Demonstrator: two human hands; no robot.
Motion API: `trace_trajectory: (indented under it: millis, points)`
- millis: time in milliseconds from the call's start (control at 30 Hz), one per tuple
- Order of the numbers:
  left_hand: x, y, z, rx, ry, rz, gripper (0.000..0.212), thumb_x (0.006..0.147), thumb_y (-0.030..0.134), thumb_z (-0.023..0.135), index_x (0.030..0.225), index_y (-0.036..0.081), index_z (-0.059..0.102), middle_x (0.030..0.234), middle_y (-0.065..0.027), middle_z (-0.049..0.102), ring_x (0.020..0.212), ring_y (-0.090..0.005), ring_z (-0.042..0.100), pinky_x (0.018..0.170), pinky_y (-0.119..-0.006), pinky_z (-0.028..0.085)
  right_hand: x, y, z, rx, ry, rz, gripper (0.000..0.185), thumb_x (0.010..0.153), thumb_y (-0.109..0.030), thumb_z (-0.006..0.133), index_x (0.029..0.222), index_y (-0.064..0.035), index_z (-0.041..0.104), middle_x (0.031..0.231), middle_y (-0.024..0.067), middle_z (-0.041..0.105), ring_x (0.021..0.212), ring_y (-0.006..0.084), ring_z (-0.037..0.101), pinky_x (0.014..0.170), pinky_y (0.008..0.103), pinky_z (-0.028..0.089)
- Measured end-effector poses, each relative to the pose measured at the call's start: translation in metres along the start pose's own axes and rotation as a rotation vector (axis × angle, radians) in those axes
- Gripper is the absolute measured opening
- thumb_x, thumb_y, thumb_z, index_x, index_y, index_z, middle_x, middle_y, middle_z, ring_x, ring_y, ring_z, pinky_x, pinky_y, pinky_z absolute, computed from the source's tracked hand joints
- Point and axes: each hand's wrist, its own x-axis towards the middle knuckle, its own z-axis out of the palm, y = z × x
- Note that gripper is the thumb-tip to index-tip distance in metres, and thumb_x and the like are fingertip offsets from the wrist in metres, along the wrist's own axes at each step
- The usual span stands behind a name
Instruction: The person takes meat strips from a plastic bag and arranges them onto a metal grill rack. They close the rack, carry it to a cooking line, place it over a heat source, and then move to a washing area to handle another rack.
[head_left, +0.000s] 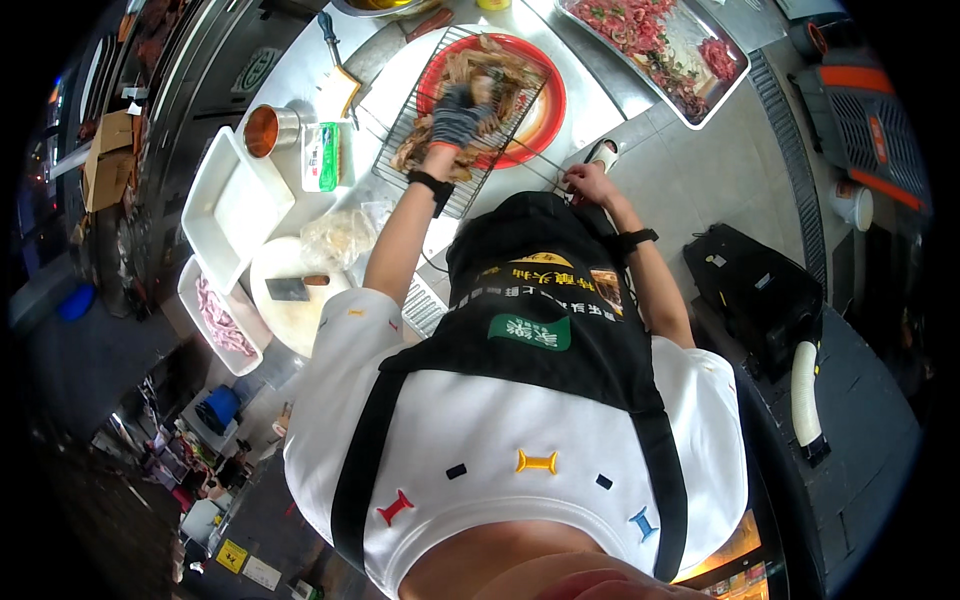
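Note:
My left hand (456, 116), in a dark grey knitted glove with an orange cuff, is over strips of cooked-looking meat (514, 67) on a wire grill basket (480, 191). Its fingers are blurred, so whether they grip a piece cannot be told. The basket lies tilted across a red-rimmed round plate (553, 112), with more meat under and around the hand. My bare right hand (589, 184) is by my apron, its fingers closed around the end of the basket's long wire handle (538, 157).
A metal tray of raw meat (739, 75) stands at the upper right. Leftward are a brush (330, 37), a steel cup (271, 131), a white tub (240, 210), a plastic bag (337, 236), and a cleaver (289, 289) on a round cutting board (300, 330). Raw strips fill another tub (251, 356).

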Motion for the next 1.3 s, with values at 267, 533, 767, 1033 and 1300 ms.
trace_trajectory:
  millis: [267,533,767,1033,1300]
  points:
    - [0.048,-0.136,-0.098,0.271,-0.083,-0.102,0.023,0.084,0.024,0.063,0.089,0.003,0.067,0.074,-0.0094,0.065,0.065,-0.0209,0.061,0.063,-0.033,0.049,0.002,0.003,-0.003,-0.073,-0.016,0.012,0.024,0.093,-0.019,0.052,0.099,-0.0003,0.065,0.077,0.0093,0.066,0.057,0.0175,0.065,0.051,0.0279,0.052]
    - [0.051,-0.031,-0.030,0.671,0.287,-0.084,0.046,0.076,0.038,0.067,0.108,0.005,0.063,0.105,-0.0217,0.062,0.103,-0.0380,0.058,0.090,-0.046,0.047,0.000,0.010,-0.008,-0.247,0.048,-0.002,0.024,0.090,-0.019,0.053,0.100,-0.0010,0.065,0.076,0.0109,0.067,0.056,0.0185,0.063,0.051,0.0306,0.051]
    - [0.051,-0.003,0.002,0.687,0.061,-0.347,0.062,0.072,0.041,0.073,0.122,0.008,0.057,0.117,-0.0223,0.061,0.108,-0.0338,0.060,0.094,-0.042,0.046,-0.006,-0.012,-0.010,-0.251,0.028,-0.004,0.024,0.091,-0.016,0.050,0.101,0.0005,0.064,0.076,0.0108,0.067,0.058,0.0178,0.064,0.052,0.0301,0.052]
    - [0.041,-0.004,-0.053,0.852,-0.389,-0.013,0.060,0.071,0.029,0.073,0.126,0.012,0.056,0.115,-0.0159,0.064,0.106,-0.0324,0.061,0.094,-0.042,0.046,-0.005,0.002,-0.015,-0.144,0.018,0.012,0.025,0.092,-0.017,0.051,0.103,0.0020,0.063,0.078,0.0105,0.068,0.062,0.0170,0.066,0.055,0.0283,0.054]
    - [0.025,-0.011,-0.063,0.639,-0.525,0.382,0.047,0.064,0.004,0.072,0.111,0.010,0.065,0.106,-0.0153,0.067,0.102,-0.0318,0.062,0.091,-0.038,0.048,0.001,-0.002,-0.017,-0.170,0.021,0.025,0.027,0.092,-0.020,0.054,0.106,0.0006,0.062,0.079,0.0094,0.068,0.062,0.0171,0.067,0.054,0.0284,0.054]
